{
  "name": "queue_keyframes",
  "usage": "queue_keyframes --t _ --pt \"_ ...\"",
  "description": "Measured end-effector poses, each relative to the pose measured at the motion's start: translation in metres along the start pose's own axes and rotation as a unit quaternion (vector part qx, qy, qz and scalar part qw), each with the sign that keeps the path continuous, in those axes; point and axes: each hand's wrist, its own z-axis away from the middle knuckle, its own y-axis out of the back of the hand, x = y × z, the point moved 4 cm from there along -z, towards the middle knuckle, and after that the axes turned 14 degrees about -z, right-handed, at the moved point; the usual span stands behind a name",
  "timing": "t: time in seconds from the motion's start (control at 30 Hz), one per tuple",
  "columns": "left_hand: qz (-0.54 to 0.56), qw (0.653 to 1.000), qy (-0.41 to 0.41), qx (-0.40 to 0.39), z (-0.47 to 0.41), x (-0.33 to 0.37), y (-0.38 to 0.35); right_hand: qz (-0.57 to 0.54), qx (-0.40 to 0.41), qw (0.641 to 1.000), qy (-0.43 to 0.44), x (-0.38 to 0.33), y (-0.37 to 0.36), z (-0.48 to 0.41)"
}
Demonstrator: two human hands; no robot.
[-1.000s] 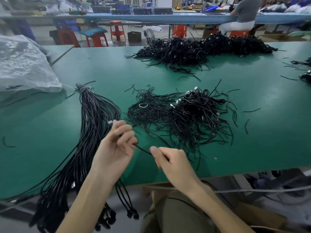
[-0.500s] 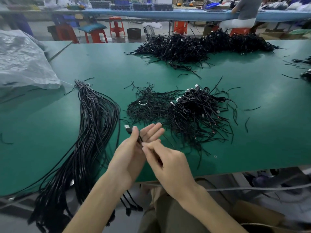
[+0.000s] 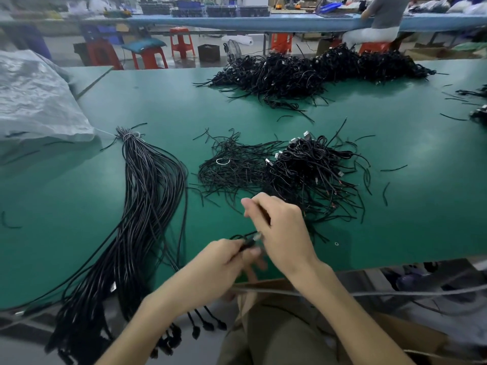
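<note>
Head view: the left hand (image 3: 224,262) is curled tight round a black cable (image 3: 246,243) near its plug, over the table's near edge. The right hand (image 3: 279,233), at one o'clock, pinches the same cable. It looks mid-coiling, and the next wrap needs steady tension. The tied bundle (image 3: 147,206) lies at nine o'clock, the loose pile (image 3: 303,175) at twelve.

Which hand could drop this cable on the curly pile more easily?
Probably the right hand: it grips the cable and lies closest to that pile, while the left hand sits nearer the long bundle.
</note>
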Motion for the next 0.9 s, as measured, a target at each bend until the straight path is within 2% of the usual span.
queue_keyframes --t 0.07,0.17,0.3,0.4,0.47,0.57,0.63,0.8,0.9 --pt "0.019 0.995 0.006 0.100 -0.004 -0.001 0.005 -0.041 0.016 0.999 0.011 -0.011 -0.005 0.007" --pt "0.177 0.968 0.029 0.177 -0.006 -0.006 0.012 -0.153 0.045 0.987 -0.003 -0.017 -0.009 0.021" --pt "0.466 0.870 0.086 0.139 -0.006 -0.005 -0.004 -0.212 0.029 0.977 -0.017 -0.021 -0.023 0.041" --pt "0.580 0.801 0.054 0.138 -0.010 0.003 0.000 -0.232 0.042 0.970 -0.054 -0.012 -0.023 0.046" --pt "0.612 0.776 0.044 0.147 -0.010 0.006 0.006 -0.239 0.052 0.966 -0.083 -0.008 -0.021 0.046" --pt "0.622 0.766 0.047 0.155 -0.009 0.007 0.008 -0.264 0.054 0.954 -0.132 -0.007 -0.021 0.046" --pt "0.620 0.764 0.048 0.171 -0.007 0.007 0.011 -0.272 0.023 0.947 -0.167 -0.006 -0.023 0.043" --pt "0.517 0.836 0.018 0.181 -0.004 0.012 0.014 -0.243 -0.084 0.953 -0.161 -0.003 -0.026 0.034" --pt "0.483 0.863 -0.025 0.150 -0.003 0.017 0.016 -0.244 -0.119 0.948 -0.164 -0.002 -0.023 0.028"
